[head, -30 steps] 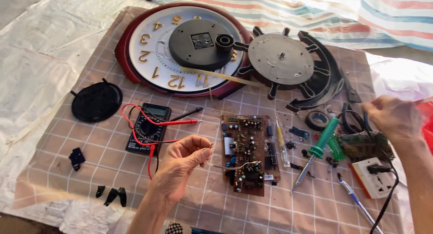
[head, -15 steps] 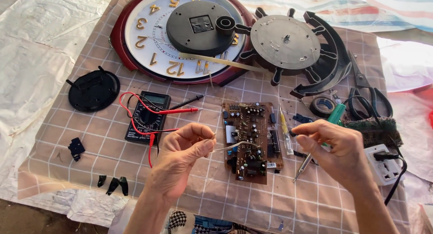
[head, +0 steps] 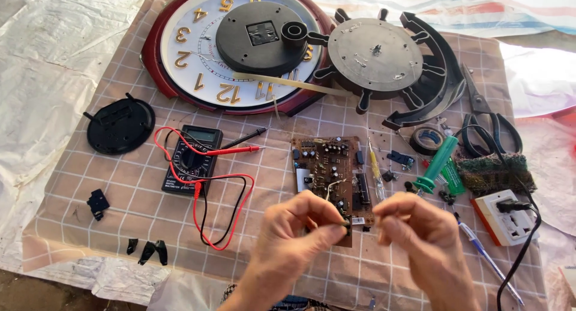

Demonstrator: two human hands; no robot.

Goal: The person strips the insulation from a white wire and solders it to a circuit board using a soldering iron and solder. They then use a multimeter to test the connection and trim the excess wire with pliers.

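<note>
Here, both hands meet low in the head view over a checked brown cloth (head: pixel 120 185). Left hand (head: pixel 294 239) has thumb and fingertips pinched together on a small dark part (head: pixel 347 224), with a thin pale wire (head: pixel 332 188) curving up from the pinch. Right hand (head: pixel 423 236) has its fingers closed together just beside that pinch; whether it grips the same part cannot be told.

Directly behind the fingers lies a brown circuit board (head: pixel 327 173), flat on the cloth, its lower edge hidden by the hands. Left of the board: a black multimeter (head: pixel 192 161) with red and black leads looped around it. Right of the board: a yellow-handled screwdriver (head: pixel 376 170), a green-handled tool (head: pixel 438 164), a roll of black tape (head: pixel 427 140), scissors (head: pixel 486 116), a white socket block (head: pixel 505 216) with a black plug in it.

Far side of the cloth: a round clock face (head: pixel 198 53) in a dark red frame, a black disc resting on it, and a grey disc (head: pixel 375 53) in a black spoked housing beside it. A black round cover (head: pixel 120 125) sits at the left.
</note>
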